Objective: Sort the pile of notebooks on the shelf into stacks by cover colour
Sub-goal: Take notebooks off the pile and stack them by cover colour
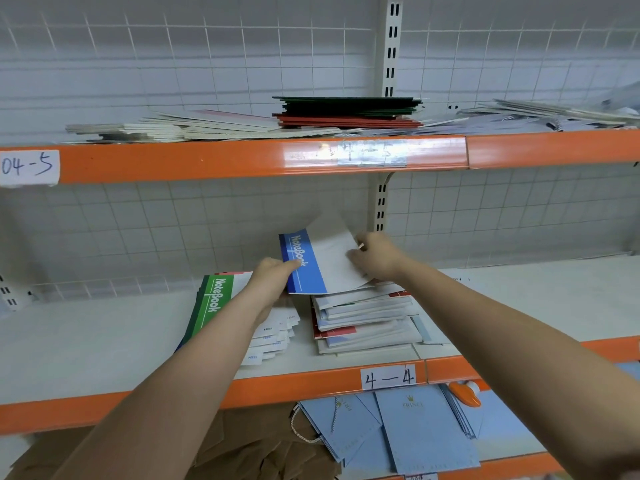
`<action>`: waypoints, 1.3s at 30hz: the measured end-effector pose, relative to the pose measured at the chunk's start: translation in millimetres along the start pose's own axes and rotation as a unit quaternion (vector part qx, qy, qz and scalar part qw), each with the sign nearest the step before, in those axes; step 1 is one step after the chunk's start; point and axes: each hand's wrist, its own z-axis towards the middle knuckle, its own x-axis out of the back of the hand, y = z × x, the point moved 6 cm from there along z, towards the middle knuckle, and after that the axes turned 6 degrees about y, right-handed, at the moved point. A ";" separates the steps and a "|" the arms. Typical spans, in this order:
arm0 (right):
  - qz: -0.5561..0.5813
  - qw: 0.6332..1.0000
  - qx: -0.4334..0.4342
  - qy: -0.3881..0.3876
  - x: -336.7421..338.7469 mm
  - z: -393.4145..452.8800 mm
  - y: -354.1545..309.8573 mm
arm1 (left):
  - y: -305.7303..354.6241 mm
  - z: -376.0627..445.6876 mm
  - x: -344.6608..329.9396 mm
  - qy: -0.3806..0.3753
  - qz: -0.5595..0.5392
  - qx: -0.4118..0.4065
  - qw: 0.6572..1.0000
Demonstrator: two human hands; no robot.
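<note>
My left hand [273, 275] pinches the blue edge of a blue notebook [311, 265], and my right hand [375, 259] grips its white right side, so I hold it tilted up over the mixed pile of notebooks [363, 323] on the middle shelf [104, 341]. Just left of the pile I see a green notebook [213, 303] topping a fanned stack, partly under my left forearm.

i see a stockroom or shop: orange-edged white metal shelves [242, 161] above my hands, handwritten paper bin labels [388, 377] below them.
</note>
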 end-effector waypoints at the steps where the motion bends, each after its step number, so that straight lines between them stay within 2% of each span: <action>1: -0.012 1.000 0.015 0.003 -1.6 0.2 -2.0 | 0.7 0.3 1.6 0.010 -0.016 -0.001 1.000; 4: -0.080 0.996 0.035 0.022 -3.9 1.4 -6.5 | 5.6 1.2 12.3 0.052 -0.027 -0.009 0.998; 7: -0.145 0.988 0.016 0.042 -1.0 3.8 -2.9 | 9.9 4.6 32.6 0.088 -0.060 -0.020 0.994; 12: -0.296 0.954 -0.026 0.029 2.5 4.4 12.9 | -2.0 12.0 80.2 0.145 -0.030 -0.012 0.989; 15: -0.356 0.934 -0.029 0.000 -2.6 2.5 20.2 | -15.2 14.0 108.3 0.203 0.060 -0.023 0.977; 19: -0.360 0.931 -0.069 -0.003 -0.6 0.6 27.2 | -35.8 13.4 127.2 0.234 0.246 0.043 0.940; 21: -0.359 0.929 -0.090 -0.007 1.8 0.9 28.1 | -36.8 10.0 125.6 0.240 0.342 0.063 0.906; 23: -0.340 0.934 -0.112 -0.010 4.1 0.7 29.1 | -28.5 5.7 118.1 0.248 0.456 0.044 0.854; 24: -0.327 0.937 -0.123 -0.012 5.0 0.2 29.5 | -23.3 4.4 111.4 0.244 0.485 0.024 0.839; 26: -0.315 0.939 -0.136 -0.015 6.6 -0.8 30.0 | -14.9 5.2 91.9 0.218 0.475 -0.020 0.853; 29: -0.317 0.938 -0.139 -0.009 8.8 0.5 30.2 | -4.7 4.4 52.8 0.149 0.389 -0.089 0.905; 33: -0.312 0.939 -0.147 -0.003 8.9 -1.3 29.5 | -1.4 -2.6 6.6 0.046 0.264 -0.084 0.960; 37: -0.308 0.941 -0.133 0.032 13.0 -4.1 23.5 | -3.2 -2.7 -14.8 0.003 0.228 -0.079 0.970; 39: -0.256 0.957 -0.120 0.062 15.6 -3.8 19.5 | -4.5 -2.4 -16.6 -0.007 0.209 -0.074 0.975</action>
